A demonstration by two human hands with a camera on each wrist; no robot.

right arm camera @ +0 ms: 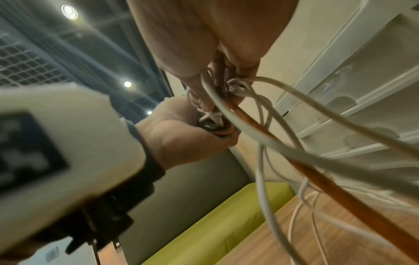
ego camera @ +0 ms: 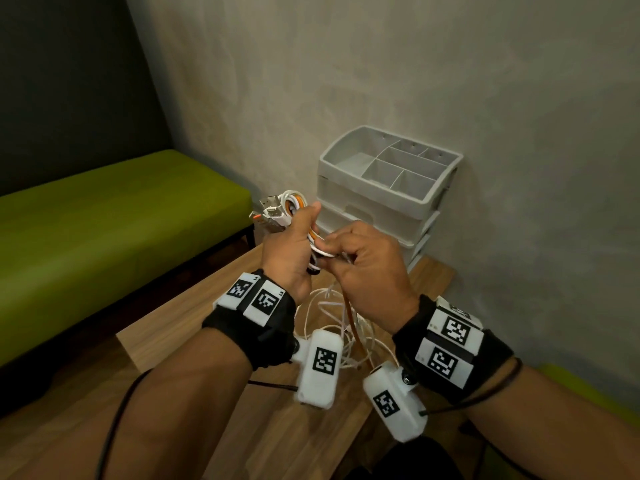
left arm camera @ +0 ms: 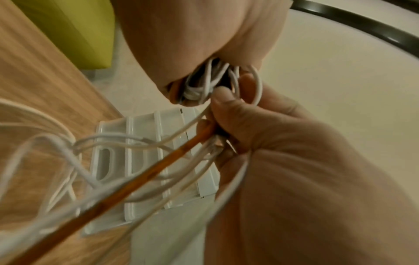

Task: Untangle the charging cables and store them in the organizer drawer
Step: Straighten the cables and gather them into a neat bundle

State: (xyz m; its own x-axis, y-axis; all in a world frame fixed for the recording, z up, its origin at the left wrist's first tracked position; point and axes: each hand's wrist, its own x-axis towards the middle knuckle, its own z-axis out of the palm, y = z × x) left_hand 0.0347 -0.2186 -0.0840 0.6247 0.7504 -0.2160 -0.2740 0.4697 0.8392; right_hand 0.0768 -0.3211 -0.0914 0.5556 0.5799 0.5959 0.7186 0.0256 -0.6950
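Note:
My left hand [ego camera: 294, 233] grips a coiled bundle of white and orange charging cables [ego camera: 292, 206], held above the table with USB plugs [ego camera: 272, 213] sticking out at its top. My right hand [ego camera: 341, 251] pinches white strands right beside it. From both hands, loose white cables [ego camera: 329, 306] and one orange cable [left arm camera: 158, 170] hang in a tangle down to the wooden table [ego camera: 194, 317]. The grey organizer [ego camera: 381, 188] stands behind the hands against the wall, its drawers [ego camera: 363, 216] pushed in. In the right wrist view the strands [right arm camera: 283, 148] cross in front of the organizer [right arm camera: 351, 86].
A green bench [ego camera: 104, 220] runs along the left of the table. A plain wall [ego camera: 450, 81] rises directly behind the organizer. The organizer's top tray [ego camera: 427, 189] has several empty compartments. The table's right edge [ego camera: 446, 282] lies close to the organizer.

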